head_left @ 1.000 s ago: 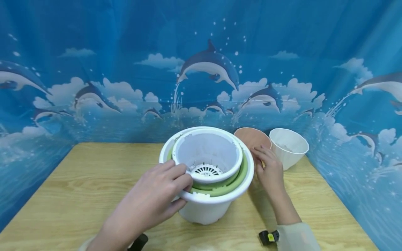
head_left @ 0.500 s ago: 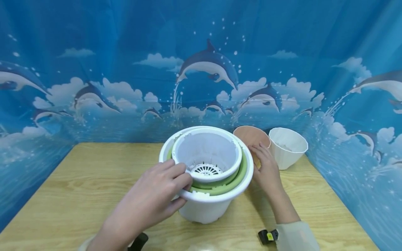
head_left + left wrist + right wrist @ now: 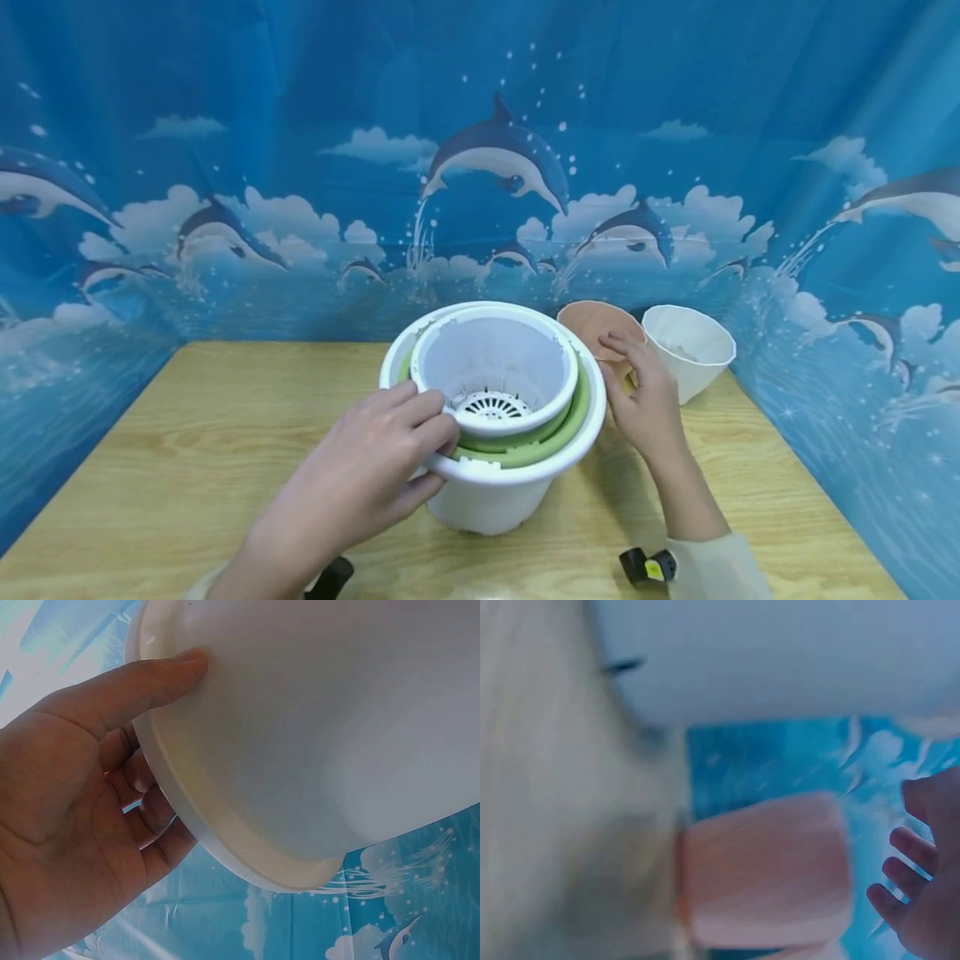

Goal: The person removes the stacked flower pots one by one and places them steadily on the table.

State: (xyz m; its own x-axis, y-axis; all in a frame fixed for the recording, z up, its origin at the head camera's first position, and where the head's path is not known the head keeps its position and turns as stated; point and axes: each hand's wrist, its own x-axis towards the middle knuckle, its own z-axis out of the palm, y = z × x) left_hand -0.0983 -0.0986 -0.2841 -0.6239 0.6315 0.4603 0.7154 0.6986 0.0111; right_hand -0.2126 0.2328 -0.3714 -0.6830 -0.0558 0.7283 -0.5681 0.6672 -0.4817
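Note:
My left hand [image 3: 375, 458] grips the near-left rim of a large white flowerpot [image 3: 487, 504], with its thumb against the outer wall in the left wrist view. Nested inside the big pot are green pots [image 3: 517, 454] and a smaller white pot [image 3: 495, 350] with a slotted base. To the right, my right hand [image 3: 648, 404] is held with thumb and fingers apart, overlapping the near rim of a terracotta-coloured pot [image 3: 592, 321] in the head view. The right wrist view shows those fingers extended and a gap between them and the terracotta-coloured pot [image 3: 769, 874].
A white faceted pot [image 3: 697, 367] stands at the back right, close beside the terracotta-coloured one. Everything is on a wood-patterned table [image 3: 247, 417]. A blue dolphin-print curtain [image 3: 300, 125] encloses the back and sides.
My right hand has shifted about the terracotta-coloured pot's near rim, and its thumb and fingers have spread wider. The left hand and the nested pots stay where they were.

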